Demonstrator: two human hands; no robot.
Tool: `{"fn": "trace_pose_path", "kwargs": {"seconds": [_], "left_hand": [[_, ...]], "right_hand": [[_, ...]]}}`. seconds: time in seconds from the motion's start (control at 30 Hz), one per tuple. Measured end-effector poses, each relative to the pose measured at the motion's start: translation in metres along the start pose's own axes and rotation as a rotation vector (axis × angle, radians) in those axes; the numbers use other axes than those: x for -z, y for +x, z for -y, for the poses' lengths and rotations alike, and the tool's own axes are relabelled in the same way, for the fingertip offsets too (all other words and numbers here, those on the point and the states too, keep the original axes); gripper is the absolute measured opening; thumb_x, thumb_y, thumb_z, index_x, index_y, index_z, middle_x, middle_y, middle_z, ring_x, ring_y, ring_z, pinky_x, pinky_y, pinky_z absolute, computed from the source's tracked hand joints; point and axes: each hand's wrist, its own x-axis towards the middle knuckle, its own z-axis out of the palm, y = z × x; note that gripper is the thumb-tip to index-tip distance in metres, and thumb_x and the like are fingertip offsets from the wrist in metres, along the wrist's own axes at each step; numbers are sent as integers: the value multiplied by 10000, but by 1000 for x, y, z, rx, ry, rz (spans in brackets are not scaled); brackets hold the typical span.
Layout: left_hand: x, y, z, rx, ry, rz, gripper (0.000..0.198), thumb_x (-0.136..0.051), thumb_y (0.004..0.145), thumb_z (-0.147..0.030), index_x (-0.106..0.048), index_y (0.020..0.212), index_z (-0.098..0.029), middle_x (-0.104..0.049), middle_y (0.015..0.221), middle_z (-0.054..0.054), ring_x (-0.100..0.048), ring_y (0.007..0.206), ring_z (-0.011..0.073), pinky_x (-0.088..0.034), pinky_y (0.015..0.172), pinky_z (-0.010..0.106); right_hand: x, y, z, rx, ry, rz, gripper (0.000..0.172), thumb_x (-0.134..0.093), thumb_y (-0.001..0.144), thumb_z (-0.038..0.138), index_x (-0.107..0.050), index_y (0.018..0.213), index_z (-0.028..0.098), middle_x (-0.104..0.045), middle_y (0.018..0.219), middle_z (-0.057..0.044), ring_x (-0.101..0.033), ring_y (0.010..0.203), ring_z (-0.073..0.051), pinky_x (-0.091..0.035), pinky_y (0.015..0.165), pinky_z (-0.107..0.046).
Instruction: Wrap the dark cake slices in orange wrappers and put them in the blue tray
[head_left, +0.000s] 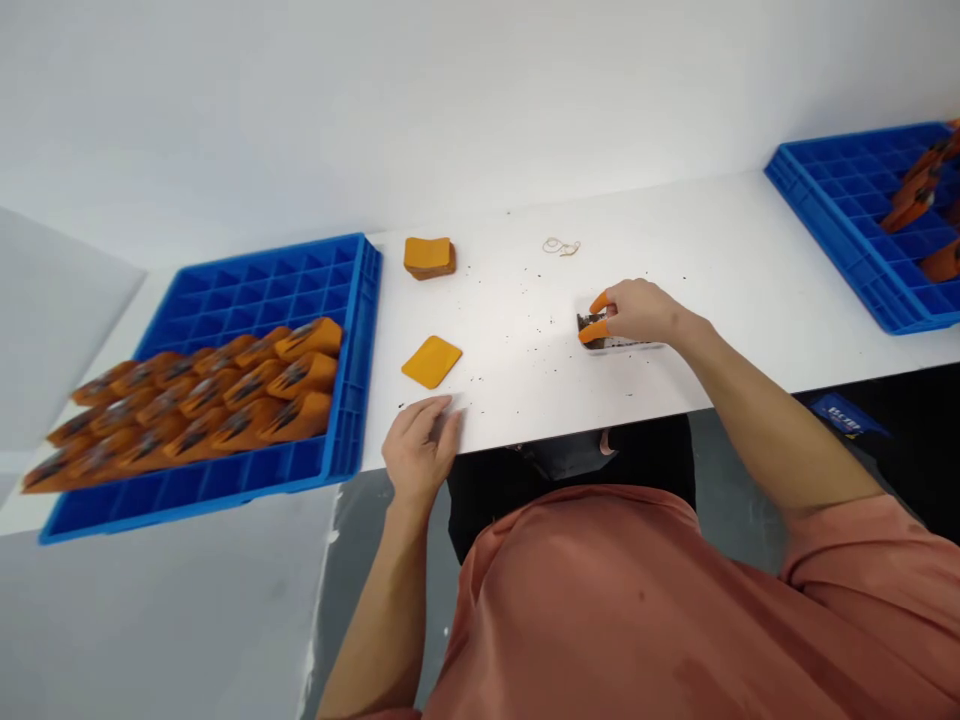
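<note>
My right hand [637,312], with orange finger cots on the thumb and a finger, reaches into a small clear tray [626,344] of dark bits. The two covered fingertips are apart, with dark material showing between them; whether they touch any piece is unclear. Near the front edge of the table, my left hand [420,445] rests with its thumb away from loosely bent fingers and holds nothing. Just beyond it lies a flat orange-yellow square piece [432,362], turned like a diamond. A stack of similar pieces [429,257] sits farther back.
At left, a blue divided crate [351,400] holds rows of orange pouches [225,400] with dark contents. Another blue crate [832,230] with orange pouches stands at right. A thin looped band [561,246] and scattered dark specks lie on the white table [495,300].
</note>
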Motion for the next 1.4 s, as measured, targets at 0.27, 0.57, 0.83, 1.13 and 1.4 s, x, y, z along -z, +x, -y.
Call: {"fn": "trace_pose_path", "kwargs": {"seconds": [0.27, 0.57, 0.83, 1.13, 1.4], "left_hand": [[-4, -1, 2, 2, 16, -32, 310, -609, 1034, -511, -781, 1057, -254, -850, 1116, 115, -793, 1072, 299, -630, 1019, 495], [-7, -3, 3, 4, 53, -33, 294, -611, 1033, -493, -787, 1015, -258, -860, 1100, 98, -796, 1073, 297, -617, 1038, 490], [-19, -5, 19, -199, 15, -218, 236, -719, 1016, -405, -826, 979, -198, -867, 990, 103, -801, 927, 269, -635, 887, 415], [-20, -5, 22, -236, 28, -225, 203, -729, 1016, -374, -831, 990, -200, -867, 1000, 101, -803, 929, 269, -631, 898, 416], [-20, -5, 23, -262, 25, -233, 195, -732, 1017, -362, -834, 990, -197, -862, 992, 98, -792, 926, 270, -620, 885, 406]], "right_hand": [[-10, 3, -4, -16, 155, 59, 311, -881, 845, 547, -827, 861, 241, -771, 927, -51, -638, 800, -213, -463, 690, -386], [-9, -2, -26, -14, 355, 46, 204, -912, 799, 442, -877, 893, 264, -786, 977, -50, -630, 806, -193, -473, 680, -368], [-1, -11, -36, -110, 378, 10, 310, -974, 790, 499, -860, 868, 221, -716, 871, -45, -572, 746, -162, -424, 650, -341], [-7, -13, -48, -92, 369, -3, 355, -997, 743, 533, -865, 841, 219, -717, 839, -50, -543, 704, -155, -411, 607, -339], [-5, -16, -47, -85, 352, 0, 305, -971, 794, 516, -864, 832, 233, -725, 862, -51, -546, 712, -158, -411, 610, -337]]}}
